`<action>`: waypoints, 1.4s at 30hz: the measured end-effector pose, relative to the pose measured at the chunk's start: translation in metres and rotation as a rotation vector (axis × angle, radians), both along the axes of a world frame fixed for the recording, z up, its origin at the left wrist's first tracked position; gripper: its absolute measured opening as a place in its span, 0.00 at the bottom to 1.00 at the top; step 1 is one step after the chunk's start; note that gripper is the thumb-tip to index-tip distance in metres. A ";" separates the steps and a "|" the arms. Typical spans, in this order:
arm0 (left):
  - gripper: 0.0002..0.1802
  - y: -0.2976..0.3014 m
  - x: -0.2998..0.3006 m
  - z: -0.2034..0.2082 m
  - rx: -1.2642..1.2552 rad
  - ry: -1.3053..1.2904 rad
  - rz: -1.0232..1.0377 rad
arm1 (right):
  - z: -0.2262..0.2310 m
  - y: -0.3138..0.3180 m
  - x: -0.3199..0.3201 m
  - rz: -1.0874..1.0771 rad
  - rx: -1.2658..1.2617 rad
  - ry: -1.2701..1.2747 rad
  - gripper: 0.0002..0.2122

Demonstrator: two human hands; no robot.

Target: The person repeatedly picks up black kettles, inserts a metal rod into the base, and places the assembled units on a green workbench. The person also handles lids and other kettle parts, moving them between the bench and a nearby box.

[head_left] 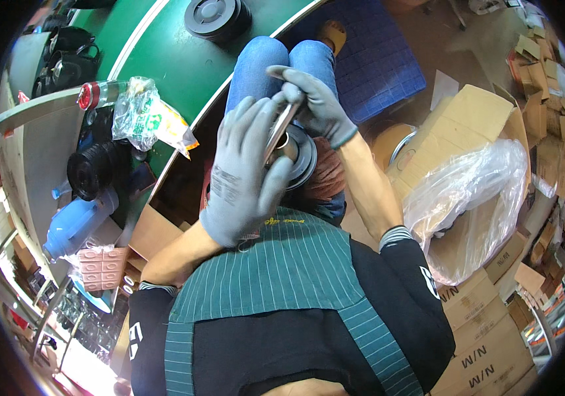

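Observation:
My right hand (318,102), in a grey glove, pinches the upper end of a slim, flat thing with a metallic edge (278,134), seen nearly edge-on and looking like a phone. Beside it is my left hand (239,175), also gloved in grey, its fingers stretched and its thumb apart. The left fingers lie close against the flat thing; whether they touch it I cannot tell. Below both hands a dark round part (307,158) with a metallic centre rests in my lap, partly covered by the left hand. A brownish cloth (328,173) lies beside it.
Black round discs (213,18) are stacked on the green worktop (163,63) ahead. On the left are a plastic bag (144,115), a red-capped jar (92,96) and a blue bottle (78,221). An open carton (457,135) with clear plastic (477,198) stands right, near a blue mat (375,63).

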State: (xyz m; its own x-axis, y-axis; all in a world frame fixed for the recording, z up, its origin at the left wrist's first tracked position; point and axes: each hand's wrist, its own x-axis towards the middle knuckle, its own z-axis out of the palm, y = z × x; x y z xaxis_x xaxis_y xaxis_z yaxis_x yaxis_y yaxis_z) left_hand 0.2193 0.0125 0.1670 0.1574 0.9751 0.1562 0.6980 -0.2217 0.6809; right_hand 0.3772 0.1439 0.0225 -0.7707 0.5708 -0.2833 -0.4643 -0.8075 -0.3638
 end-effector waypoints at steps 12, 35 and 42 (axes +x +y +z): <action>0.30 0.090 -0.050 -0.082 -0.604 -0.624 -0.281 | 0.088 -0.070 0.076 -0.049 0.975 -0.221 0.07; 0.22 0.158 0.026 -0.133 0.052 -0.534 -0.414 | 0.126 -0.035 -0.025 0.386 0.896 -0.070 0.25; 0.16 0.119 -0.118 -0.031 -0.221 -0.349 0.194 | 0.118 -0.027 -0.034 -0.228 -0.121 -0.065 0.46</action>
